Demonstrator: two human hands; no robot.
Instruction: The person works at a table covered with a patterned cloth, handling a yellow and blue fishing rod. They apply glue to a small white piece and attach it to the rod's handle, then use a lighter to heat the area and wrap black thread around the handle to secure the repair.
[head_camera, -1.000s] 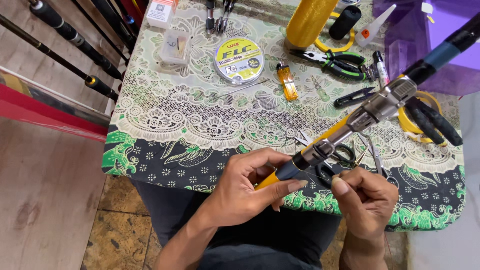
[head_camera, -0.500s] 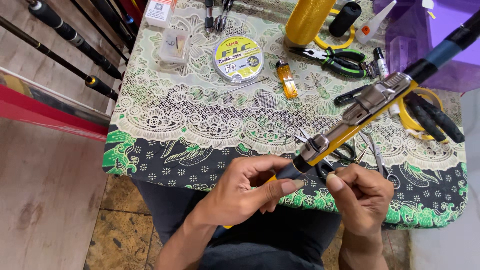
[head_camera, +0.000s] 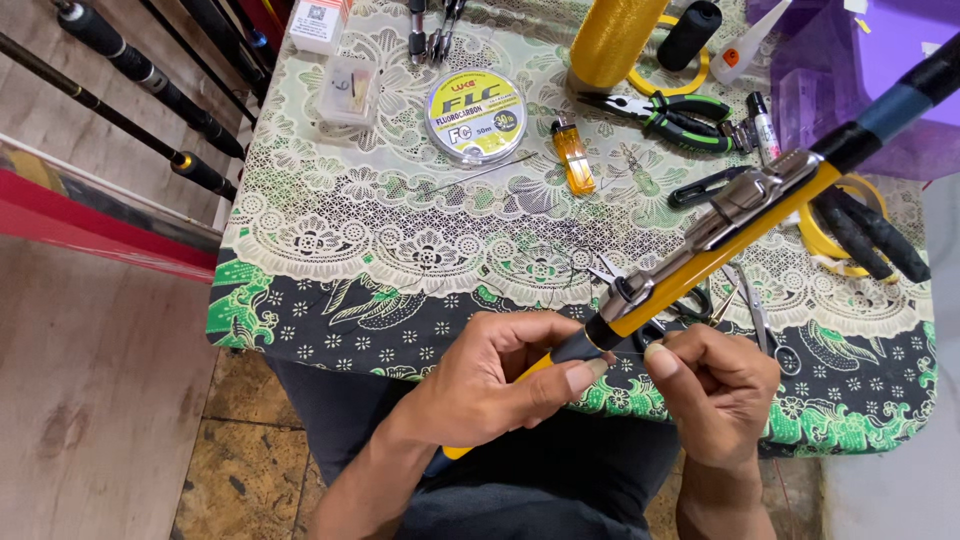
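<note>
The lower end of the yellow fishing rod (head_camera: 700, 262) is hidden inside the left hand (head_camera: 495, 385), and only a small yellow tip comes out under the wrist. The upper end of the rod becomes black and blue and is cut off by the right edge of the picture. Between the two hands a very thin line is hard to make out; it cannot be told for sure whether the right hand (head_camera: 715, 385) really pinches it. The fingers of the right hand are curled closed, the thumb and forefinger pressed together just beside the black part of the rod. The left hand is closed around the rod handle, the thumb lying along it. The rod is held tilted over the near edge of the table (head_camera: 300, 300), which has a lace-pattern cloth.

The metal reel seat (head_camera: 745, 200) on the rod covers some small tools that lie under it. Further on the table are a round spool of line (head_camera: 475, 115), an orange lighter (head_camera: 572, 156), green-handled pliers (head_camera: 675, 115) and a yellow thread cone (head_camera: 618, 40), cut off at the top. Dark rods (head_camera: 150, 90) lean at the left side.
</note>
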